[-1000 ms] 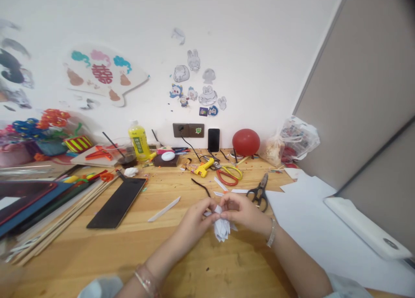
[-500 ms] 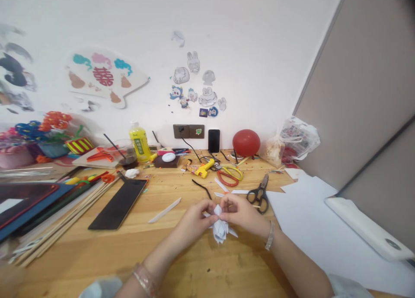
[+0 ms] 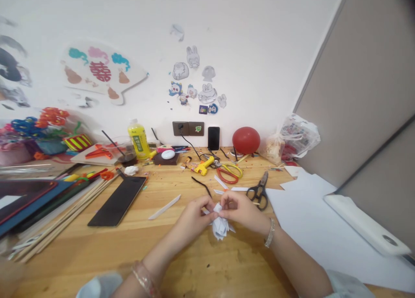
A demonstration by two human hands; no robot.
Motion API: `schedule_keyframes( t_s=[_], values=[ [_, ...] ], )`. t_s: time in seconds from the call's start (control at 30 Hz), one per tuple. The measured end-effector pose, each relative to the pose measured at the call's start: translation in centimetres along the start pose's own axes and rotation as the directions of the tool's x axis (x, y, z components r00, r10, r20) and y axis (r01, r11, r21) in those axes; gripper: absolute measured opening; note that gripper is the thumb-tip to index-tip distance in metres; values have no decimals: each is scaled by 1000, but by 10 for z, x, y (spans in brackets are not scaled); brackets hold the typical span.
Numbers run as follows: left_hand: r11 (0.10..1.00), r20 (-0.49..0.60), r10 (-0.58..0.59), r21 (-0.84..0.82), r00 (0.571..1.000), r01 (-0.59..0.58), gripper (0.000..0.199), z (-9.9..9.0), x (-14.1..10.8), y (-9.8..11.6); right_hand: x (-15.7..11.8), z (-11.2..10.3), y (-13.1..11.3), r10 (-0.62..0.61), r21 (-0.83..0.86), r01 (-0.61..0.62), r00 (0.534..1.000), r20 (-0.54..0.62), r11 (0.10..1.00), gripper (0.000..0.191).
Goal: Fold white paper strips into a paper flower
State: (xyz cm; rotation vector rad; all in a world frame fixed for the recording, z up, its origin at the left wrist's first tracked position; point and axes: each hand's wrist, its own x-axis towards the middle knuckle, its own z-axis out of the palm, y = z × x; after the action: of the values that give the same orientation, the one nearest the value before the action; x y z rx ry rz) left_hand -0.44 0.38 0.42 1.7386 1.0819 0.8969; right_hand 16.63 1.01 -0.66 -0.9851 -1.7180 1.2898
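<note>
A small white folded-paper piece [image 3: 221, 229], layered with pointed tips like a flower, is held over the wooden table. My left hand [image 3: 200, 211] pinches its upper left side between thumb and fingers. From the other side my right hand [image 3: 238, 208] pinches the top of the same piece, so both hands are closed on it. Fingers cover part of the paper. Just beyond the hands lie white paper strips [image 3: 221, 182] and a black stick-like piece [image 3: 201, 185]. Black-handled scissors [image 3: 258, 191] rest right of my right hand.
A dark tablet [image 3: 117, 201] and a paper strip [image 3: 164, 207] lie to the left. White paper sheets [image 3: 298, 229] cover the right side. Farther back are a yellow glue gun [image 3: 204, 165], red-and-yellow-handled scissors [image 3: 227, 175], a red balloon [image 3: 246, 140] and a yellow bottle [image 3: 138, 140].
Both hands keep their pinch on the folded paper, which has turned slightly, its lower petals shifting a little. The whole view has shifted slightly.
</note>
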Motion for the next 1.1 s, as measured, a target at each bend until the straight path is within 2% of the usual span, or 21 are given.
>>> schedule_keyframes(
  t_s=[0.1, 0.17, 0.3, 0.4, 0.53, 0.67, 0.77, 0.87, 0.97, 1.1],
  values=[
    [999, 15, -18, -37, 1000, 18, 10, -1, 1, -4, 1, -1, 1, 28, 18, -28, 1000, -3, 999, 22],
    [990, 68, -44, -134, 997, 53, 13, -2, 2, -9, 1, -2, 3, 56, 55, -56, 998, 0, 997, 24],
    [908, 197, -124, -373, 972, 192, 26, -2, 4, -16, 1, -2, 8, 109, 146, -114, 993, 43, 983, 25],
    [871, 215, -168, -424, 962, 247, 28, 0, 4, -18, 1, -2, 8, 152, 169, -165, 985, 86, 972, 24],
    [905, 211, -171, -354, 963, 238, 24, 1, 3, -16, 1, 0, 5, 182, 187, -200, 977, 108, 962, 24],
    [972, 133, -123, -184, 983, 146, 15, 1, 3, -14, 2, 4, 3, 176, 142, -182, 983, 57, 973, 21],
    [993, 89, -76, -79, 993, 83, 12, 1, 3, -13, 1, 6, 3, 127, 47, -127, 992, -8, 991, 16],
    [991, 68, -82, -102, 994, 89, 11, 0, 3, -13, 0, 7, 1, 64, -27, -67, 995, -75, 997, 12],
    [978, 127, -98, -171, 987, 119, 13, -2, 4, -14, 1, 8, 0, 48, 19, -46, 992, -116, 999, 12],
    [996, 94, -62, -61, 994, 68, 12, -1, 4, -16, 1, 4, 2, 65, 54, -62, 997, -47, 997, 19]
  ],
)
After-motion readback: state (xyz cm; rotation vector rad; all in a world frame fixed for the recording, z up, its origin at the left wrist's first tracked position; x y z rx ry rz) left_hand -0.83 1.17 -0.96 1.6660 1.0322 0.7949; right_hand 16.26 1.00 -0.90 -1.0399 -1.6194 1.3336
